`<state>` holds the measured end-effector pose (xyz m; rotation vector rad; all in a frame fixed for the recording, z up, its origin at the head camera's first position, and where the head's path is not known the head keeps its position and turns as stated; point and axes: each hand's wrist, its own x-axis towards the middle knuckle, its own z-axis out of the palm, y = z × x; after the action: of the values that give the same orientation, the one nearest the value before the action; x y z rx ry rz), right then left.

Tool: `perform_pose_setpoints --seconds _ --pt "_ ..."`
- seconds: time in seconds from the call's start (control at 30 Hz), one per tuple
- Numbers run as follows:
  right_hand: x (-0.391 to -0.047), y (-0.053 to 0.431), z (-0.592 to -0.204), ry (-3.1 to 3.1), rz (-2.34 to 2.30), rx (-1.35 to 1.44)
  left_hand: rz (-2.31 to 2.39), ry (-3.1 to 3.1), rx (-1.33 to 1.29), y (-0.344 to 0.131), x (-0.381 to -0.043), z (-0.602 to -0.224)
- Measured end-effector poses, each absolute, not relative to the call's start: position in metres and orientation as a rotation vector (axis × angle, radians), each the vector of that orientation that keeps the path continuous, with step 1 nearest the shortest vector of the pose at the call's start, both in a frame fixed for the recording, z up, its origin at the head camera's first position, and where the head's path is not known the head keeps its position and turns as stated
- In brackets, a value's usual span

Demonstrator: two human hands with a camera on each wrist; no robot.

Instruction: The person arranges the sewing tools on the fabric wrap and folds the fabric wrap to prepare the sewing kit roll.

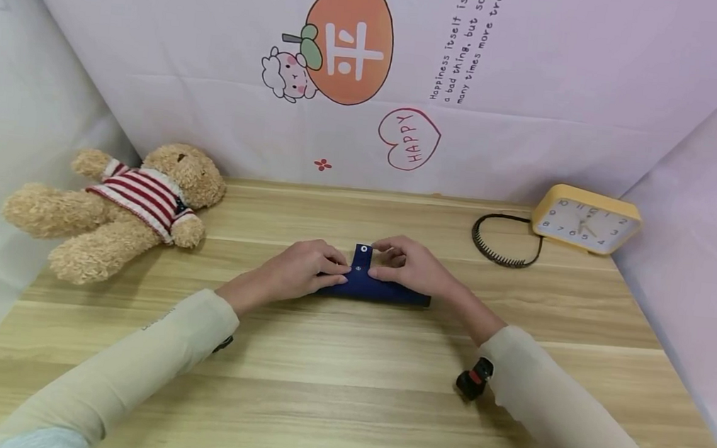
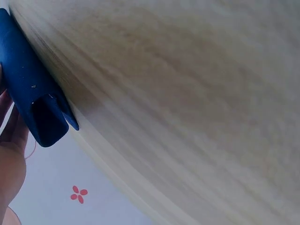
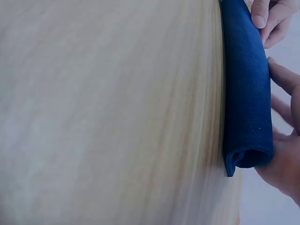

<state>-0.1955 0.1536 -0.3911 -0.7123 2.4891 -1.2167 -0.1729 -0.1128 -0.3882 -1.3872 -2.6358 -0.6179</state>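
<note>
A dark blue rolled-up pouch [image 1: 385, 290] lies crosswise on the wooden table in front of me. Its short strap [image 1: 363, 256] stands out on the far side, with a pale snap button near the tip and another metal stud on the roll. My left hand [image 1: 303, 269] holds the roll left of the strap, thumb and fingertips close to the stud. To the right, my right hand [image 1: 415, 266] has its thumb on the roll and curled fingers beside the strap. Both wrist views show the pouch's hollow ends, such as the open end [image 3: 253, 158] in the right one.
A teddy bear [image 1: 143, 201] in a striped sweater lies at the back left. At the back right stands a yellow clock [image 1: 585, 221], with a black toothed headband [image 1: 503, 258] beside it. A printed white cloth [image 1: 220, 48] hangs behind the table [image 1: 350, 387].
</note>
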Motion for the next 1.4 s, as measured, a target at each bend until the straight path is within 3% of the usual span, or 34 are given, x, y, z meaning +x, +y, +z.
perform_pose_setpoints --seconds 0.37,1.4 --pt "-0.201 0.154 -0.389 2.386 -1.206 -0.626 -0.480 -2.479 -1.501 -0.117 -0.167 -0.387" --pt "-0.196 0.141 -0.382 2.321 -1.430 -0.575 -0.546 -2.565 -1.470 -0.118 -0.169 -0.386"
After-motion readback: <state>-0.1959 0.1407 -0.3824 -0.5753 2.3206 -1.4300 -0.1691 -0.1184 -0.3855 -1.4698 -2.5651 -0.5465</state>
